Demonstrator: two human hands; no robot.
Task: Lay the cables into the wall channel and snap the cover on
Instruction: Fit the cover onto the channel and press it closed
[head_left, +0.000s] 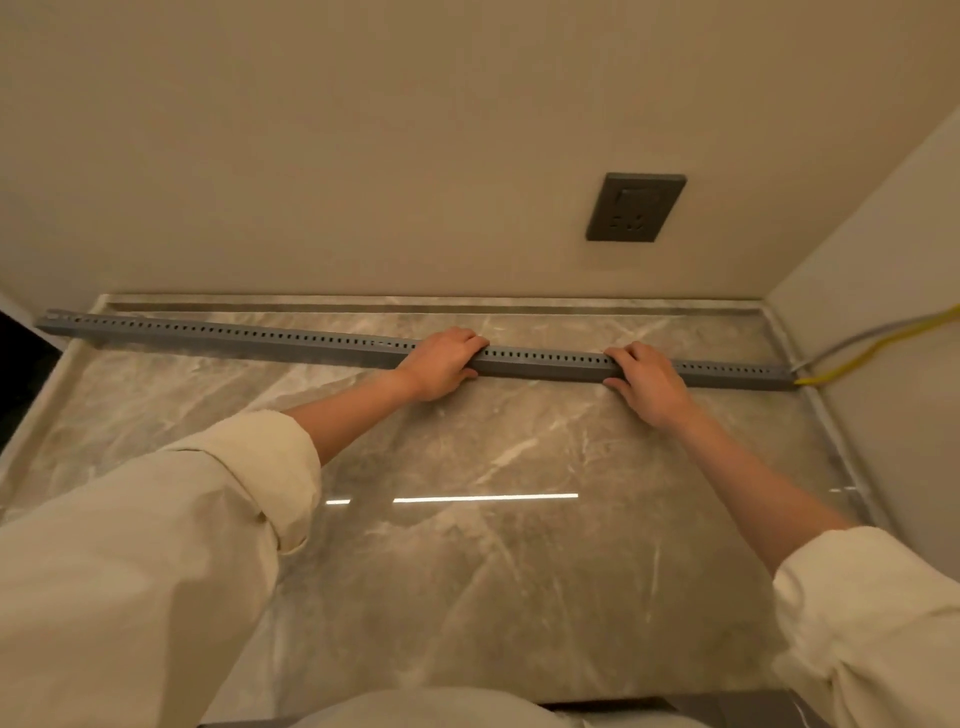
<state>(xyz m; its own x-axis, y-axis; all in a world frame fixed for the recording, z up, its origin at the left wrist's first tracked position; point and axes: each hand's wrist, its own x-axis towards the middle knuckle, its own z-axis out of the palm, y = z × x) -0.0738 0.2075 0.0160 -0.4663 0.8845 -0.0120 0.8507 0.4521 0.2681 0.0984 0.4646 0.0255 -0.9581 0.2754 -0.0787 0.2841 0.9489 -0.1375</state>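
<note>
A long grey slotted cable channel (234, 338) lies across the marble counter (467, 545), a little in front of the back wall. My left hand (441, 364) clasps it near the middle, fingers over the top and thumb on the front face. My right hand (647, 382) grips it the same way further right. A yellow cable (883, 345) and a grey cable (857, 338) come out of the channel's right end and run up along the side wall. Whether a cover sits on the channel I cannot tell.
A dark grey wall socket (636, 208) is on the back wall above the channel's right part. A side wall (893, 260) closes the counter on the right. The channel's left end overhangs the counter's left edge beside a dark gap (21, 364).
</note>
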